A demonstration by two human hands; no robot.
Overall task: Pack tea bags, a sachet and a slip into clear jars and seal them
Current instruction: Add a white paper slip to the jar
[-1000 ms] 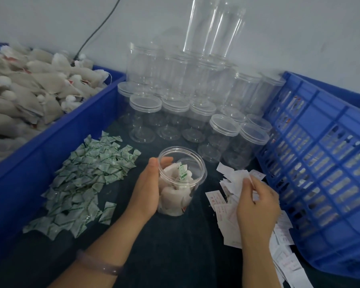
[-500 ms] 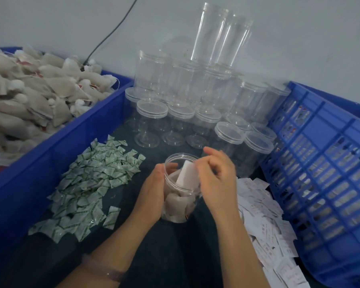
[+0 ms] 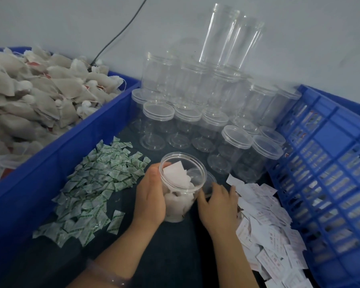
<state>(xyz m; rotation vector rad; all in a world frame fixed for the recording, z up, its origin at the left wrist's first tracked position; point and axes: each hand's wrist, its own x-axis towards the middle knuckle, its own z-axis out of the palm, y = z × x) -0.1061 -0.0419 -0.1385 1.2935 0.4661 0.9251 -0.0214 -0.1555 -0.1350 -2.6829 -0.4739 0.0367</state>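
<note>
Since the slip (image 3: 176, 176) lies atop the tea bags (image 3: 175, 204) in the jar (image 3: 192, 190), sealing looks to be the step in hand. The left hand (image 3: 152, 196) grips the jar on the worktop (image 3: 175, 256), and the right hand (image 3: 218, 201) curls round a lid (image 3: 210, 180) just beside it. Next, that lid needs seating squarely on the rim and twisting.

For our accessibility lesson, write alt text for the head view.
A person's left hand grips an open jar holding tea bags and a slip, while the right hand is at a clear lid beside it. Green sachets lie left, paper slips right, and lidded empty jars stand behind, between two blue crates.
</note>
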